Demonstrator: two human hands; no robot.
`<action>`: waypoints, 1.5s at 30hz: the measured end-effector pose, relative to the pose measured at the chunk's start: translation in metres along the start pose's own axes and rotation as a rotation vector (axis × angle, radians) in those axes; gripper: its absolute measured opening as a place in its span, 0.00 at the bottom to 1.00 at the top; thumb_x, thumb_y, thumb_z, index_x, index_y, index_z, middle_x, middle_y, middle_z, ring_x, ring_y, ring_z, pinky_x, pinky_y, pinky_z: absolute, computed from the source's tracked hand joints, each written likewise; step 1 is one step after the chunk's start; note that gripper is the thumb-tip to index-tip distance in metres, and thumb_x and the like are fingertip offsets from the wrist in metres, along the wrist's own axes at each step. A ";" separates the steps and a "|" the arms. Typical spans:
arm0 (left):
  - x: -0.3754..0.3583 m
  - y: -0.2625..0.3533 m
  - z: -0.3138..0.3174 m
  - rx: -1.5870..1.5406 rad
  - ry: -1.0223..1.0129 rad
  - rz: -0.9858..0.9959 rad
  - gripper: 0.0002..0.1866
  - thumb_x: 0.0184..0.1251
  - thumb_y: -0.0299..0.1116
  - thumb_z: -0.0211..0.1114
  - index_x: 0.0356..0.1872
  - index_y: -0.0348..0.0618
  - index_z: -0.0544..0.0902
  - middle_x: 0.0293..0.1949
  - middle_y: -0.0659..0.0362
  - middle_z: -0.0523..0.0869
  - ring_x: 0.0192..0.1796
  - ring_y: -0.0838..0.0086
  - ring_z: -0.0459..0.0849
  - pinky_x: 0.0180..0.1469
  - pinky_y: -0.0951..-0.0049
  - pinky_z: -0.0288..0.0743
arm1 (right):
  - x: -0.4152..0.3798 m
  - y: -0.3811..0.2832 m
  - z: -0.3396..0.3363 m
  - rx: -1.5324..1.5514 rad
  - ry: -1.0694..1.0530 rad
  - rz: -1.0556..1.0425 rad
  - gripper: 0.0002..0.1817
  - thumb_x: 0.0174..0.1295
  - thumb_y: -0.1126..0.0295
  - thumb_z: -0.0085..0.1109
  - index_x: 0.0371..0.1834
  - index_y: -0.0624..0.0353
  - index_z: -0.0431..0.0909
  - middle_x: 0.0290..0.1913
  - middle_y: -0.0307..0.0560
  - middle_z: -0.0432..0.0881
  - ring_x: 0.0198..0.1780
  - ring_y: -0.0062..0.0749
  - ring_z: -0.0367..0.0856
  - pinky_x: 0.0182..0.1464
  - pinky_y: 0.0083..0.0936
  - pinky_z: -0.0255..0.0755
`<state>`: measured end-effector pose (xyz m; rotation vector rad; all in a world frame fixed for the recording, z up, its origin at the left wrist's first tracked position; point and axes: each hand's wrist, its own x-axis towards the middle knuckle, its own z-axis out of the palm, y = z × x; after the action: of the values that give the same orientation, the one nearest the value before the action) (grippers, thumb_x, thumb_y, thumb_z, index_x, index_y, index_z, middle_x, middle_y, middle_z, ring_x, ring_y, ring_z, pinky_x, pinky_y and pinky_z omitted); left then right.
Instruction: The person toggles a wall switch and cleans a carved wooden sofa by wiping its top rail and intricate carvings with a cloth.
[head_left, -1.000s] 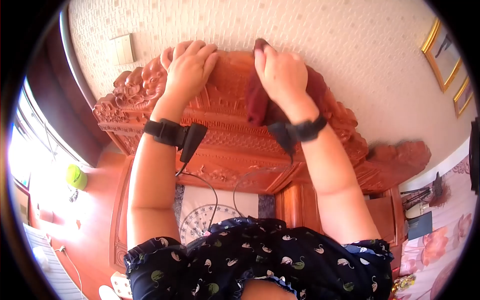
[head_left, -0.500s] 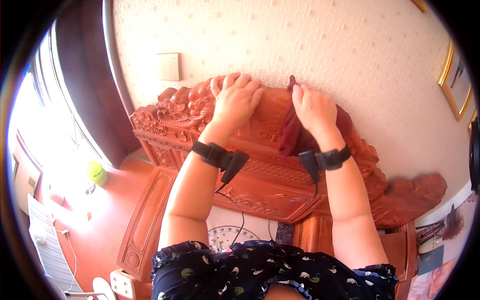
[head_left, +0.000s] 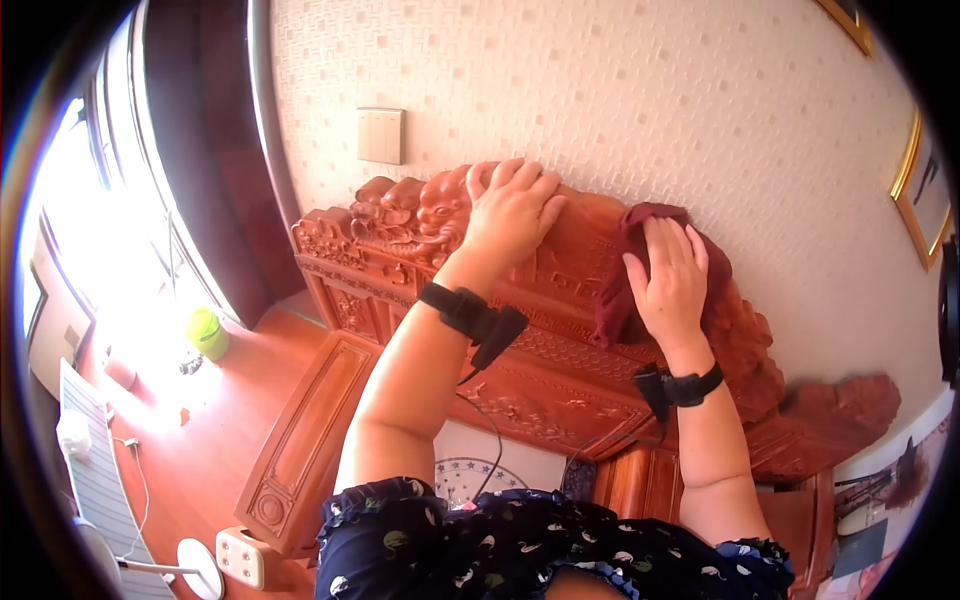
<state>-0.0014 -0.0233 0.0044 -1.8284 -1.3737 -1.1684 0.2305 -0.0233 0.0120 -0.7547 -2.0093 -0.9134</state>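
Note:
A carved reddish-brown wooden backrest (head_left: 540, 300) stands against the wall, with a raised animal carving (head_left: 435, 212) near its left end. My left hand (head_left: 513, 212) rests over its top edge beside that carving, fingers spread and holding nothing. Draped over the top, farther right, is a dark red cloth (head_left: 622, 305). My right hand (head_left: 674, 278) lies flat on the cloth, its fingers stretched out and the thumb apart. Both wrists wear black straps with small devices and cables.
A switch plate (head_left: 381, 136) is on the patterned wall (head_left: 600, 100) above the backrest. At left are a dark curtain (head_left: 205, 150), a green bin (head_left: 207, 333) and a power strip (head_left: 241, 558) by the wooden armrest (head_left: 310, 440). A gold-framed picture (head_left: 920, 195) hangs at right.
My right hand has opened from its closed grip on the cloth and now lies flat on it, slightly farther right. My left hand stays on the top edge. The view has shifted a little.

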 end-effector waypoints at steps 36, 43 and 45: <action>0.011 -0.015 0.011 0.072 -0.187 0.161 0.19 0.75 0.39 0.42 0.54 0.41 0.76 0.54 0.50 0.76 0.56 0.57 0.74 0.60 0.65 0.64 | -0.082 0.079 -0.011 0.341 0.213 0.400 0.11 0.64 0.61 0.50 0.41 0.55 0.77 0.42 0.44 0.82 0.48 0.39 0.78 0.55 0.39 0.62; 0.010 -0.023 0.015 0.067 -0.186 0.135 0.18 0.72 0.41 0.45 0.54 0.49 0.77 0.55 0.57 0.77 0.59 0.60 0.71 0.63 0.65 0.60 | -0.065 0.083 -0.007 0.271 0.081 0.491 0.14 0.65 0.60 0.48 0.38 0.60 0.75 0.36 0.52 0.80 0.42 0.47 0.78 0.48 0.42 0.67; 0.010 -0.026 0.016 0.110 -0.181 0.152 0.18 0.72 0.44 0.45 0.55 0.52 0.77 0.56 0.58 0.76 0.60 0.60 0.70 0.64 0.65 0.59 | -0.045 0.095 -0.011 0.417 -0.107 0.641 0.25 0.70 0.54 0.36 0.37 0.67 0.75 0.33 0.61 0.81 0.38 0.56 0.79 0.41 0.45 0.71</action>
<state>-0.0206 0.0031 0.0047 -1.9595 -1.3412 -0.8513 0.3296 0.0129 0.0112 -1.1188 -1.7791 -0.0823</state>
